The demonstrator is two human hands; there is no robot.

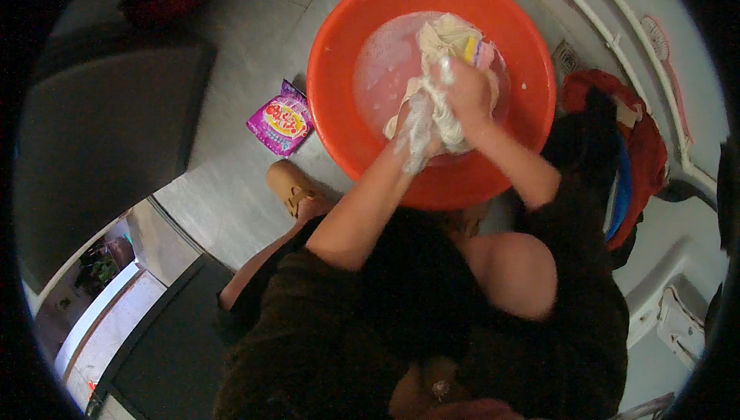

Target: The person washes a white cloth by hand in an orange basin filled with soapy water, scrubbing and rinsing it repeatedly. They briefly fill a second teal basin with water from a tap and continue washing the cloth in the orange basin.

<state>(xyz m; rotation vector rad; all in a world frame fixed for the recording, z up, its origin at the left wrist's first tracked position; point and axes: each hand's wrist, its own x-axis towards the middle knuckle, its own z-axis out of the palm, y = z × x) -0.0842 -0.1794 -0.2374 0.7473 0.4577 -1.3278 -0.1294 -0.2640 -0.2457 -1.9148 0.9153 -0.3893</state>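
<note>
A large orange-red plastic basin (335,73) with sudsy water stands on the floor before me. In it lies a wet cream cloth (448,32) with a yellow, purple and pink patch. My left hand (419,128), covered in white suds, grips the near left part of the cloth. Closed on a twisted, bunched stretch of the same cloth, my right hand (467,90) is close beside it at the upper right. The cloth hides some of the fingers of both hands.
Left of the basin, a purple detergent packet (283,122) lies on the grey tiled floor (248,32). A pile of red and dark clothes (647,148) is at the right, near white pipes (627,70) and a floor drain (568,56). A pink-handled brush (656,38) is by the wall.
</note>
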